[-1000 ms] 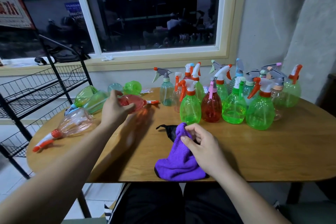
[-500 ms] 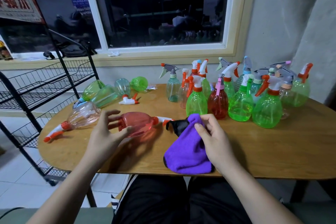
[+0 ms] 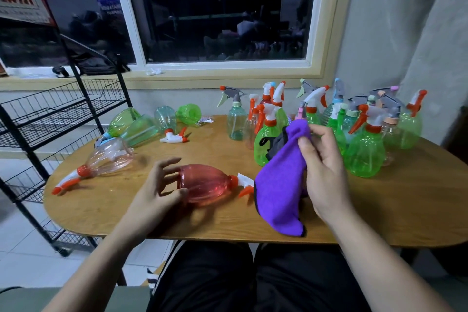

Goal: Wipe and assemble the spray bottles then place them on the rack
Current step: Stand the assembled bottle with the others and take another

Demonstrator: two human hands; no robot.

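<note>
At the near edge of the table [image 3: 379, 205], a left hand [image 3: 154, 192], fingers spread, touches a sideways red spray bottle [image 3: 205, 185]; the right hand [image 3: 321, 170] grips a purple cloth [image 3: 278, 185].

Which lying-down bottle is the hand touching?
The red bottle, against the left hand. The clear bottle and the green bottles also lie down, but farther back, untouched.
</note>
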